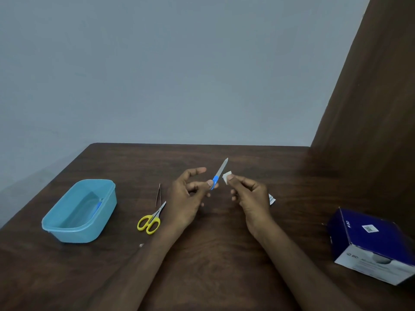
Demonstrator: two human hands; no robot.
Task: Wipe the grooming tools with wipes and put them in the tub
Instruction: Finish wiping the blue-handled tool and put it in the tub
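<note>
1. Head view: the left hand point(188, 198) is pinching the blue handle of a nail file point(219, 175) between thumb and a curled finger, with the forefinger sticking out straight; the file's metal blade is pointing up and away, lifted above the table point(224, 254).
2. The right hand point(249, 194) is pinching a small folded white wipe point(226, 177) at its fingertips, the other fingers curling in; the wipe is sitting just beside the file's handle, and I cannot tell whether they are touching.
3. One blue tub point(79, 212) is standing at the left of the table, with one blue item lying inside it, too blurred to name.
4. One pair of tweezers point(158, 195) and one pair of yellow-handled scissors point(151, 219) are lying between the tub and the left hand.
5. One torn wipe packet point(271, 199) is peeking out behind the right hand.
6. One dark blue box point(370, 245) is lying at the right, well apart from the hands.
</note>
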